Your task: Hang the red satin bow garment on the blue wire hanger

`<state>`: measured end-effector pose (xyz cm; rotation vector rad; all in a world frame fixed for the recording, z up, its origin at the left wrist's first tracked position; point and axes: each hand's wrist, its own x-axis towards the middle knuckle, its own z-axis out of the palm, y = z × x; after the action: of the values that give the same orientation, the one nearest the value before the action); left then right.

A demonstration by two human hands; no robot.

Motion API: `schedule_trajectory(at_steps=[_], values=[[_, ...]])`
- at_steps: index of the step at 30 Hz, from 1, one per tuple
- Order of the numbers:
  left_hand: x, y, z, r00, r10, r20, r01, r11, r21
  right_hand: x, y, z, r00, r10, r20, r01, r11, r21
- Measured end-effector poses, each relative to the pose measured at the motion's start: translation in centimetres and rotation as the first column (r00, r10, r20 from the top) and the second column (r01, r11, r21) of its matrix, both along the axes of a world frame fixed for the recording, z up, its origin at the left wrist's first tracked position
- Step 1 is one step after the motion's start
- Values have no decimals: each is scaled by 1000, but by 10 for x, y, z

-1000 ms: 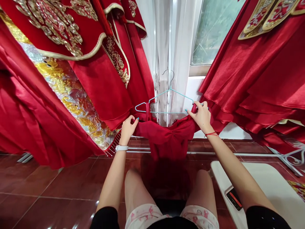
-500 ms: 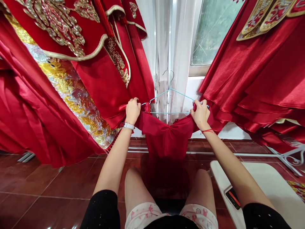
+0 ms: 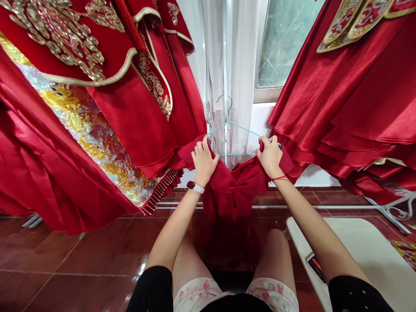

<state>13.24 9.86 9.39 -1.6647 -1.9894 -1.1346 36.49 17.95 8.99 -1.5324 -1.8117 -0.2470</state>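
A dark red dress [image 3: 232, 203] with a gathered bodice hangs in front of me on a thin light-blue hanger [image 3: 244, 127] with a metal hook. My left hand [image 3: 204, 161] has its fingers curled over the dress's left shoulder, covering that end of the hanger. On the other side my right hand [image 3: 269, 157] is closed around the right shoulder of the dress and the hanger's end. The dress's lower part falls between my knees into shadow.
Red embroidered garments [image 3: 143, 143] hang on the left, with more red skirts [image 3: 344, 112] on the right. White curtains [image 3: 242, 56] and a window [image 3: 279, 47] are behind. A white stool [image 3: 364, 247] at right carries a phone [image 3: 315, 268]. A metal rail [image 3: 292, 208] runs low across the floor.
My left hand has moved inward to the right along the dress's shoulder, and the fabric there has spread over the hanger's left end. My right hand keeps its grip.
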Motion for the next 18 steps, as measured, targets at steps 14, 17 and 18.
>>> schedule_trajectory(at_steps=[14,17,18], values=[[-47,-15,-6,986,-35,163,12,990,144,26,-8,6,941,154,-300,-126,986,111],[-81,-1,10,986,-147,78,143,988,57,42,-9,3,957,8,-289,8,999,52],[-90,5,12,981,-183,62,183,983,2,46,-8,0,964,-21,-264,22,1000,2]])
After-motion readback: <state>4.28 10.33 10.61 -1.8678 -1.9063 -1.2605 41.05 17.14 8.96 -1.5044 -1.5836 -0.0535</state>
